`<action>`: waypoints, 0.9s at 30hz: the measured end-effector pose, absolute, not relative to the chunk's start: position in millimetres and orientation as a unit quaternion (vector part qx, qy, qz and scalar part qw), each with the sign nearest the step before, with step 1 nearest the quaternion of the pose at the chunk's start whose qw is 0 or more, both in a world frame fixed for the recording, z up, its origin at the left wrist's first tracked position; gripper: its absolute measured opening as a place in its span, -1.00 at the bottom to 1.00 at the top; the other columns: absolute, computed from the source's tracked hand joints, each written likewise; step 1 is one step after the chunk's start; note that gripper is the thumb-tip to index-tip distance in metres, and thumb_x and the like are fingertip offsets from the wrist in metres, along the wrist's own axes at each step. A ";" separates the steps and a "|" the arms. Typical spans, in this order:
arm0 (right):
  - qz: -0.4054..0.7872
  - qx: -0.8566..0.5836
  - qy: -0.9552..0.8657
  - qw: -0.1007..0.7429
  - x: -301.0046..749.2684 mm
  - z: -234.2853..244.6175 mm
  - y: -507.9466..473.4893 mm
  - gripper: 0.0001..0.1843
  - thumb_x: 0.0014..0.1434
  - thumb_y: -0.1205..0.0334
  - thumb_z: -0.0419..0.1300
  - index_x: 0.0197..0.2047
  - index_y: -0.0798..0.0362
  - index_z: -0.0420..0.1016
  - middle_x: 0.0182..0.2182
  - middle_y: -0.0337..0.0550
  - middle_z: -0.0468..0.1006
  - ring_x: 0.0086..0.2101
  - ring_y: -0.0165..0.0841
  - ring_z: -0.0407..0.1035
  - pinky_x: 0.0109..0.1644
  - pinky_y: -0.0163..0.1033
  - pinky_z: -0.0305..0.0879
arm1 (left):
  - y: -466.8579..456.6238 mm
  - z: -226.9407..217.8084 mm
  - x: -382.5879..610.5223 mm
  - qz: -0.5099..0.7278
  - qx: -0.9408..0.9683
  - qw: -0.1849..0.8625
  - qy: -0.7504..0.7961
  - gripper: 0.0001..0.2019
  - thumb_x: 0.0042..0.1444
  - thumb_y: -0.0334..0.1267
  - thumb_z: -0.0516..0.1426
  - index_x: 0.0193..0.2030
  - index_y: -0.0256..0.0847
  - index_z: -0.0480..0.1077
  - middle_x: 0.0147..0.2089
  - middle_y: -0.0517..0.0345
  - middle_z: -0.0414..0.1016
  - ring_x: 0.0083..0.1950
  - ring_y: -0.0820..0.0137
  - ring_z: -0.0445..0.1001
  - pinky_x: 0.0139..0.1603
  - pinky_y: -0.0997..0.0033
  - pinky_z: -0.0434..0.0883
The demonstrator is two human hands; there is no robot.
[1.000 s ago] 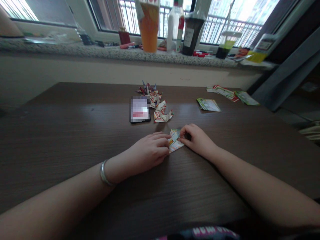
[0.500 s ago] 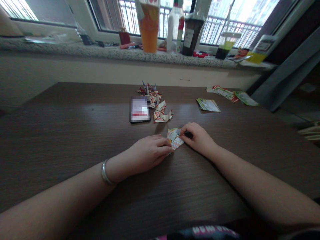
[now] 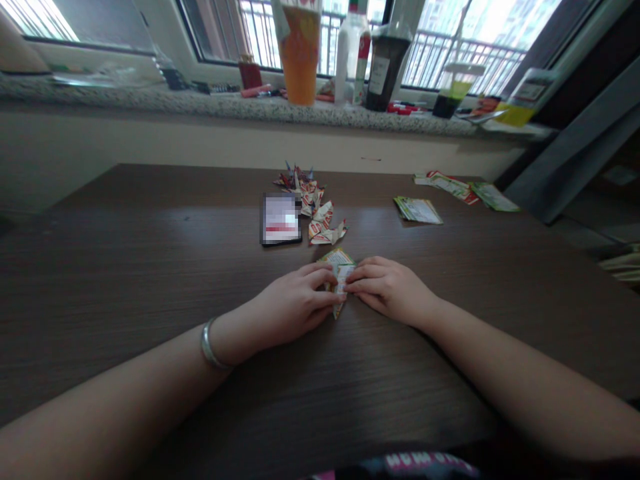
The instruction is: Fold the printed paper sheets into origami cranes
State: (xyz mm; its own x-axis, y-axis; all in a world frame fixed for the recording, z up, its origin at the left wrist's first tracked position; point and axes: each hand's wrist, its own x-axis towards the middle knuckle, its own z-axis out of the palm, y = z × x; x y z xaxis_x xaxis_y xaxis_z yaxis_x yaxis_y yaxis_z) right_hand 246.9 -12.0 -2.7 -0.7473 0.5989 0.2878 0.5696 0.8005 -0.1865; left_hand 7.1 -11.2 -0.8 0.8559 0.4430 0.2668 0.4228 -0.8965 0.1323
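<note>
A small printed paper (image 3: 339, 257), partly folded to a point at its near end, lies on the dark wooden table (image 3: 150, 267). My left hand (image 3: 305, 299) rests on its left side, thumb and fingers closed together on the sheet. From the right, my right hand (image 3: 393, 288) presses its bunched fingertips on the paper's right edge. The fingers hide part of the folds. Just beyond are folded paper shapes (image 3: 323, 225) with red lettering, beside a phone-like device (image 3: 281, 220) with a blurred screen.
A stack of printed paper pieces (image 3: 419, 210) lies at the back right, with more paper strips (image 3: 450, 187) and another pile (image 3: 495, 197) behind it. On the stone windowsill (image 3: 200, 107) stand an orange drink cup (image 3: 300, 60), a dark cup (image 3: 385, 70) and several bottles.
The paper has turned, and its pointed end now faces me. My right hand has moved slightly nearer and to the left, its fingers now flatter on the paper's edge.
</note>
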 end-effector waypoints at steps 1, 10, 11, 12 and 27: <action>0.047 -0.315 -0.933 0.168 247.3 -2.8 -12.4 -0.73 0.31 0.24 0.04 -0.09 -0.03 0.57 -0.08 -0.17 0.58 -0.06 -0.26 0.36 0.05 -0.11 0.33 | -10.8 -1.0 6.4 0.146 0.963 0.045 0.224 -0.75 0.27 -0.29 0.02 0.01 -0.14 0.44 0.00 -0.03 0.40 0.10 0.23 0.37 0.15 0.14 0.37; 0.056 -0.319 -0.931 0.169 250.2 -5.7 -14.6 -0.73 0.29 0.28 0.05 -0.06 -0.02 0.54 -0.05 -0.16 0.58 0.00 -0.32 0.41 0.18 -0.13 0.29 | -10.3 11.5 1.2 0.090 0.971 0.083 0.203 -0.70 0.20 -0.25 0.10 0.07 -0.13 0.38 0.15 -0.01 0.34 0.17 0.18 0.35 0.18 0.11 0.36; 0.054 -0.320 -0.930 0.172 250.1 -6.1 -14.7 -0.74 0.29 0.29 0.05 -0.07 -0.01 0.54 -0.05 -0.16 0.58 0.00 -0.33 0.42 0.19 -0.13 0.29 | -10.4 12.3 0.9 0.086 0.972 0.081 0.202 -0.71 0.20 -0.26 0.10 0.07 -0.12 0.38 0.17 0.00 0.33 0.18 0.18 0.34 0.20 0.11 0.35; 0.051 -0.320 -0.930 0.175 250.1 -6.6 -14.8 -0.75 0.28 0.29 0.06 -0.08 -0.01 0.54 -0.04 -0.16 0.58 0.00 -0.33 0.42 0.19 -0.13 0.28 | -10.5 12.7 0.7 0.083 0.973 0.080 0.202 -0.71 0.21 -0.26 0.10 0.07 -0.12 0.38 0.19 0.00 0.32 0.19 0.18 0.33 0.21 0.11 0.34; 0.011 -0.293 -0.940 0.176 251.4 -5.9 -15.4 -0.77 0.27 0.27 0.09 -0.12 -0.01 0.57 -0.07 -0.13 0.58 -0.06 -0.30 0.44 0.04 -0.15 0.38 | -11.3 13.1 2.2 0.077 0.979 0.045 0.183 -0.63 0.20 -0.24 0.11 0.15 -0.12 0.31 0.21 0.02 0.35 0.23 0.11 0.32 0.21 0.02 0.34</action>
